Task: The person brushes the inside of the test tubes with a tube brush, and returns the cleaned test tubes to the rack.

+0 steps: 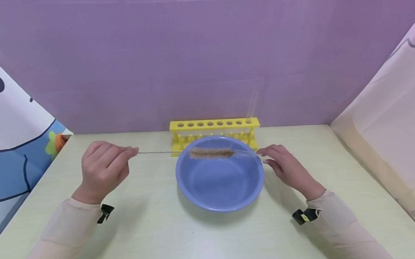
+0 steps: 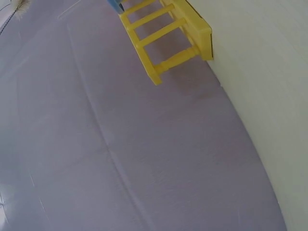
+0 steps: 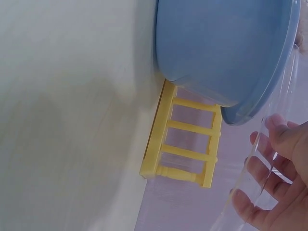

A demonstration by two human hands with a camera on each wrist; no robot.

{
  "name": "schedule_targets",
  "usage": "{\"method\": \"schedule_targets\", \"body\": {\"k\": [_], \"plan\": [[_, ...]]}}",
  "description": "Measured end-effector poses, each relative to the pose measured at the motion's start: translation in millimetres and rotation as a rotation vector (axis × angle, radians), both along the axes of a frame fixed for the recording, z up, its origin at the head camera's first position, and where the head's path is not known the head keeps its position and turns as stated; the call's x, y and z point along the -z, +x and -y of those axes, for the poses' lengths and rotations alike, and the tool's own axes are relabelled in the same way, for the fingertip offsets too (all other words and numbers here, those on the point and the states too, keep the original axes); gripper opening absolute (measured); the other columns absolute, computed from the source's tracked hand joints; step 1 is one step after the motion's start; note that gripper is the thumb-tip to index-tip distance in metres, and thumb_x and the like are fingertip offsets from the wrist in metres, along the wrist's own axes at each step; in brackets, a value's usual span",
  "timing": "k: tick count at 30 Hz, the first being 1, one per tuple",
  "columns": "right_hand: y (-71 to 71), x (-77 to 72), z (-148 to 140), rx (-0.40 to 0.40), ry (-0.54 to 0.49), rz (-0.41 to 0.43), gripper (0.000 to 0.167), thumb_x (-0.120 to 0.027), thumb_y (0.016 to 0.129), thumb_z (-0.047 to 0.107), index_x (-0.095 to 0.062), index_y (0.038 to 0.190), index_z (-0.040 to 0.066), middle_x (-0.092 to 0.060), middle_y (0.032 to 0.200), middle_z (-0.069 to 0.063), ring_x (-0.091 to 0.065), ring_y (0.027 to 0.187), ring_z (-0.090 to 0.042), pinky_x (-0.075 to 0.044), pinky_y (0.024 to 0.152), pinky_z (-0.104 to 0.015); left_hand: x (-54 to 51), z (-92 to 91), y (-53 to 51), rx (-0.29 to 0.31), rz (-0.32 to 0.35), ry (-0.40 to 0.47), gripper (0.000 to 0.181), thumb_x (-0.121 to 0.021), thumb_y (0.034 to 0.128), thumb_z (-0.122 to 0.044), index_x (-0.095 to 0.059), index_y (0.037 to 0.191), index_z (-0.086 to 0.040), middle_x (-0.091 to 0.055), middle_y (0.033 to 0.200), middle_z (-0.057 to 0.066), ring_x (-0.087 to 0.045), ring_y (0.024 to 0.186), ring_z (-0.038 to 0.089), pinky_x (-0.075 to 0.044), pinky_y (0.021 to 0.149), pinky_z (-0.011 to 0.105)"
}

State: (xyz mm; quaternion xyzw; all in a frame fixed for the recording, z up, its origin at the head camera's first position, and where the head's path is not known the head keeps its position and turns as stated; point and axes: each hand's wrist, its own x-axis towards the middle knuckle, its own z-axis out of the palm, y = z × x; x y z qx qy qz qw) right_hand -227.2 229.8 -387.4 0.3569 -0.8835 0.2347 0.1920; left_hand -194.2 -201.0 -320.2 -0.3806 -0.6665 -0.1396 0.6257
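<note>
Over the far part of a blue basin (image 1: 220,184), a brush with tan bristles (image 1: 212,152) lies level in the air. My left hand (image 1: 104,167) pinches the end of its thin twisted wire handle (image 1: 155,152), left of the basin. At the basin's right rim my right hand (image 1: 290,168) holds a clear glass tube (image 1: 244,153) between thumb and fingers; the brush tip is at the tube's left end. The right wrist view shows the fingers curled round the tube (image 3: 284,91). In the left wrist view, bristles (image 2: 20,6) show at the top left corner, the hand out of sight.
Behind the basin stands a yellow test tube rack (image 1: 214,124), partly hidden by it. Another clear tube (image 1: 251,105) stands tilted in its right end. A purple backdrop (image 1: 196,59) rises behind the table (image 1: 157,235), with printed cloth at both sides.
</note>
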Motion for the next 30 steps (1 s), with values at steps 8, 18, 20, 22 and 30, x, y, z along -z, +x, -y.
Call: {"method": "schedule_targets", "body": {"k": [8,18,20,22,30], "plan": [[0.6,-1.4,1.5,-0.024,-0.017,-0.01,0.039,-0.064,0.078,-0.014,-0.061,0.113,0.002,-0.064,0.103,-0.01,-0.054,0.093,-0.023,-0.048,0.079,-0.04,0.8,-0.1,-2.1,0.02,0.003,0.025,0.025,-0.053,0.0907,-0.003,-0.07,0.073,-0.002,-0.065,0.064,0.013,-0.05,0.049,0.03,-0.036,0.05,0.042],[0.6,-3.4,1.8,-0.052,-0.06,0.005,0.036,-0.061,0.081,-0.013,-0.061,0.114,0.001,-0.065,0.105,-0.011,-0.056,0.097,-0.025,-0.047,0.081,-0.041,-0.6,-3.8,-5.6,0.052,-0.04,0.085,0.023,-0.057,0.0908,-0.007,-0.07,0.072,-0.003,-0.064,0.061,0.013,-0.045,0.048,0.03,-0.032,0.05,0.041],[0.4,-3.8,1.4,-0.055,-0.066,0.008,0.035,-0.061,0.082,-0.013,-0.061,0.114,0.001,-0.065,0.106,-0.011,-0.057,0.097,-0.026,-0.046,0.082,-0.042,-0.2,-3.3,-6.7,0.051,-0.046,0.092,0.023,-0.057,0.0902,-0.007,-0.07,0.071,-0.003,-0.064,0.061,0.013,-0.045,0.048,0.03,-0.032,0.05,0.041],[0.1,-4.0,0.8,-0.057,-0.069,0.008,0.036,-0.061,0.082,-0.013,-0.06,0.114,0.001,-0.065,0.106,-0.011,-0.057,0.098,-0.026,-0.046,0.082,-0.042,0.0,-2.8,-7.5,0.045,-0.053,0.1,0.023,-0.057,0.0895,-0.006,-0.07,0.071,-0.003,-0.063,0.061,0.013,-0.045,0.048,0.03,-0.032,0.05,0.041],[-0.6,-4.9,0.4,-0.096,-0.067,0.016,0.038,-0.061,0.08,-0.015,-0.06,0.114,0.002,-0.065,0.104,-0.008,-0.057,0.097,-0.023,-0.046,0.082,-0.038,-4.7,-7.6,-8.2,0.034,-0.125,0.134,0.021,-0.058,0.0878,-0.004,-0.069,0.07,-0.004,-0.063,0.06,0.013,-0.043,0.047,0.03,-0.031,0.048,0.041]]}}
